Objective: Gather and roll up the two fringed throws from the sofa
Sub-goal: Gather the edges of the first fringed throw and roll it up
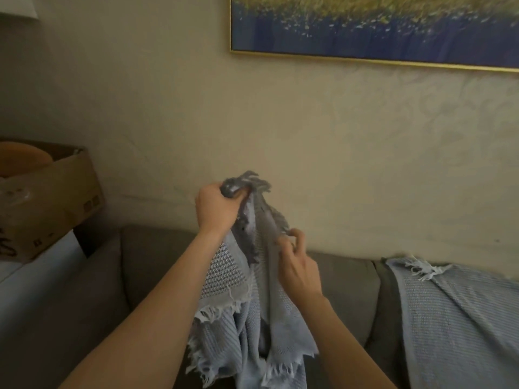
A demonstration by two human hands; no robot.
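Over the grey sofa (151, 262), the left hand (216, 209) clenches the lifted throw (248, 332) by its fringed corner; fingers (296, 238) of the right hand (300, 273) pinch its edge just below.

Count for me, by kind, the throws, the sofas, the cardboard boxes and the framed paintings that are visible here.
Fringed throws: 2 (held throw, draped throw)
Sofa: 1
Cardboard box: 1
Framed painting: 1
Total: 5

Both hands, left hand (216, 209) and right hand (299, 269), grip a lifted blue throw (252, 304) over the sofa (151, 254).
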